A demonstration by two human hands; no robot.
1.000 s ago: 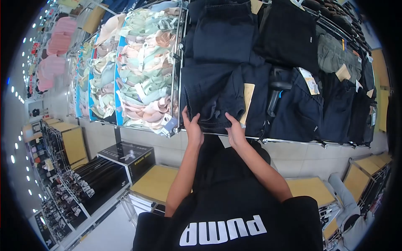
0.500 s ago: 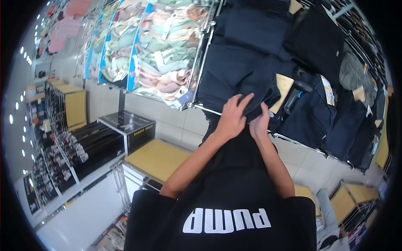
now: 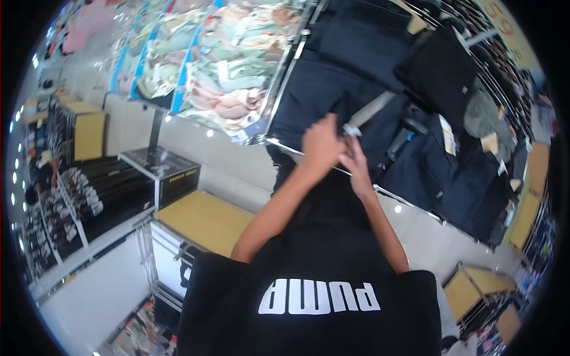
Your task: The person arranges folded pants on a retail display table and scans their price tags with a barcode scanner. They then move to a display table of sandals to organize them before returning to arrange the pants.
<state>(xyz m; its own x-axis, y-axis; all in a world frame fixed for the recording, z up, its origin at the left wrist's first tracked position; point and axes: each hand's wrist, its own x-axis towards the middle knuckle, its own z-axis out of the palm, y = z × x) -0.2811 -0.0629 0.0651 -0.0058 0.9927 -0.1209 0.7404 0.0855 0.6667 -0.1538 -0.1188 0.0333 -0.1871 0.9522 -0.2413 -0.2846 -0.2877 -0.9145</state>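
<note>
My left hand, slightly blurred, is over the front edge of a stack of folded dark navy trousers, its fingers bent together. What it pinches, if anything, is hidden. Close beside it, my right hand has its fingertips at the white lower end of a long paper tag, seen nearly edge-on above the trousers. To the right of the tag lies a black handheld scanner with a blue accent, on more dark trousers.
Metal rails edge the display. Pastel garments fill blue-divided bins on the left. A black box and a tan-topped stand are at lower left. A folded black garment and a grey one lie to the right.
The tag, flat on the trousers before, now stands up at my fingertips. My left hand's spread fingers have drawn together, and both hands are closer to each other. The view has shifted slightly.
</note>
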